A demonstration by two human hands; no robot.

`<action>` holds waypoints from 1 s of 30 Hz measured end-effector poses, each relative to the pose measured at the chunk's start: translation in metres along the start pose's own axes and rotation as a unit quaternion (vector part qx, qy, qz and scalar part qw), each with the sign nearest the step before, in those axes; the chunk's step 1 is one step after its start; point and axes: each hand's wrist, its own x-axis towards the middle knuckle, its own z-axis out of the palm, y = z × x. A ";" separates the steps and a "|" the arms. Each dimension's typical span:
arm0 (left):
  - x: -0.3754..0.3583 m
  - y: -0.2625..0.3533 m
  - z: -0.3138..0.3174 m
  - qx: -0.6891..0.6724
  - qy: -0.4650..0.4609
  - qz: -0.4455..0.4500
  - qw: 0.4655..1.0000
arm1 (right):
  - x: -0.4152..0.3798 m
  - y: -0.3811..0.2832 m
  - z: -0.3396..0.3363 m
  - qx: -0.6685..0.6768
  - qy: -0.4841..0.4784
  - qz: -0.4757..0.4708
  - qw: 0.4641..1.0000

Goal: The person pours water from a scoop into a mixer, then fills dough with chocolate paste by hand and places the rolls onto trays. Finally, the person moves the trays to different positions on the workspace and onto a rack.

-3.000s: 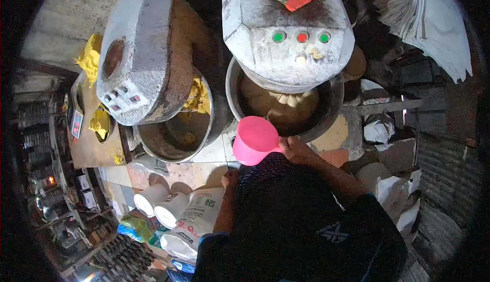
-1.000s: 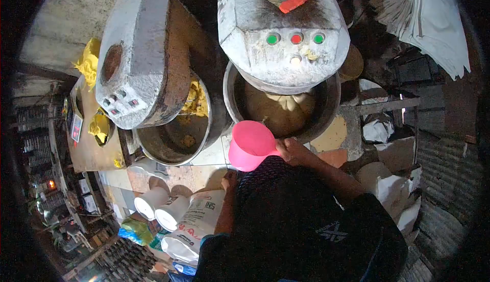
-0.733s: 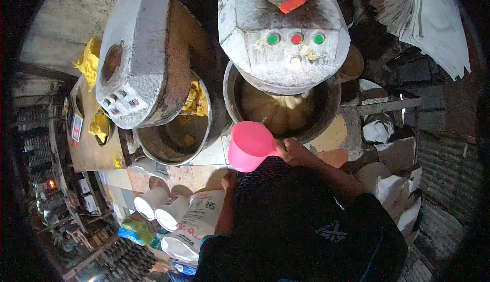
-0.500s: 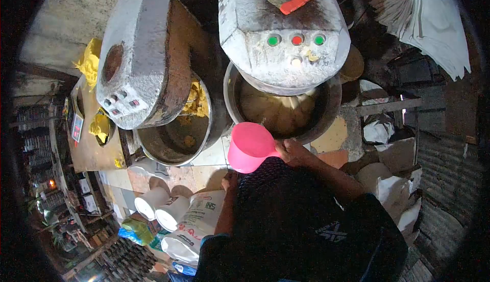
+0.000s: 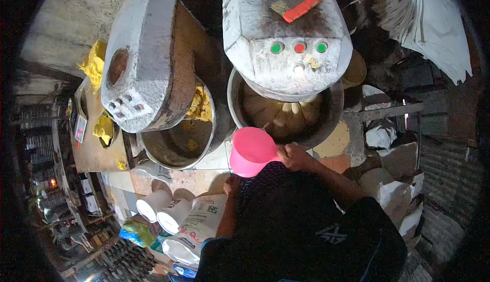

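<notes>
A pink dipper [image 5: 253, 147] is held by its handle in my right hand [image 5: 294, 157], whose fingers are wrapped round it. The dipper's round pink face points up and its body hangs in front of the mixer bowl [image 5: 326, 138]. Pale dough [image 5: 278, 116] lies folded inside that bowl, below the white mixer head [image 5: 291, 57]. My left hand [image 5: 232, 184] hangs low beside my body, just below the dipper; its fingers are in shadow and mostly hidden.
A second mixer [image 5: 148, 52] stands to the left, its metal bowl [image 5: 208, 147] holding yellow crumbly dough [image 5: 200, 103]. White buckets [image 5: 154, 205] and a printed white sack [image 5: 204, 221] stand on the tiled floor. A scale [image 5: 80, 128] sits on the left table [image 5: 94, 154]. White sacks [image 5: 434, 22] hang at upper right.
The view has shifted a little, so the mixers appear slightly lower and further right. Dough in the right bowl shows a different fold pattern. My right hand still grips the dipper.
</notes>
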 end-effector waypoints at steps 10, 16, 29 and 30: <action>-0.036 0.041 -0.057 0.028 0.009 -0.004 1.000 | 0.029 -0.053 -0.092 0.068 0.116 -0.089 0.987; -0.023 -0.013 -0.052 0.050 0.049 0.004 0.998 | 0.071 -0.105 -0.158 0.021 0.039 -0.054 0.998; -0.054 -0.188 -0.011 -0.332 0.120 -0.111 0.929 | 0.264 -0.265 -0.246 0.143 -0.003 0.013 0.990; -0.079 -0.193 -0.022 -0.310 0.146 -0.078 0.936 | 0.287 -0.270 -0.245 0.145 -0.016 0.000 0.989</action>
